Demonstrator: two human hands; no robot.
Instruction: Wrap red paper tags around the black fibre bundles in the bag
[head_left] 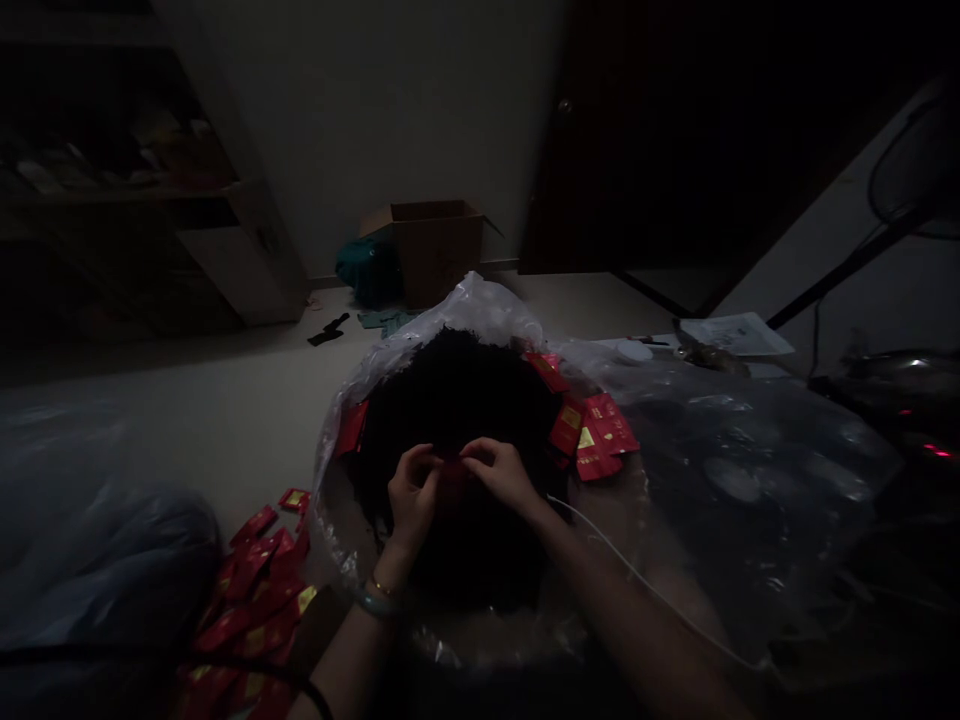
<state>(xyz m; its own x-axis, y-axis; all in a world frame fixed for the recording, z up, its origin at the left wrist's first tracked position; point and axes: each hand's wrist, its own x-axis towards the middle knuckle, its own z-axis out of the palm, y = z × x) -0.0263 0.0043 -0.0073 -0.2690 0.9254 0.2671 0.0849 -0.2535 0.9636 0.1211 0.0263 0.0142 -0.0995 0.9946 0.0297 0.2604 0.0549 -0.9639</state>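
Observation:
Above a dark, loose heap [465,390], my left hand [415,492] and my right hand [504,474] are close together, thumbs and fingers pinched. Between them hangs a dark red packet [451,485], its upper edge at my fingertips; in this dim light its opening is too dark to make out. The heap lies in a clear plastic bag [480,305] with its rim spread wide. It looks black, and I cannot tell its kind. Red packets with gold labels [600,438] rest on the bag's right side, and another red packet [351,428] lies at its left edge.
A pile of red packets [259,590] is on the left, beside a bulky plastic-wrapped bundle [112,570]. Clear plastic sheeting [750,460] spreads at the right, below a white tray [739,334]. An open cardboard box [439,255] stands by the wall. A white cord [637,575] crosses near my right forearm.

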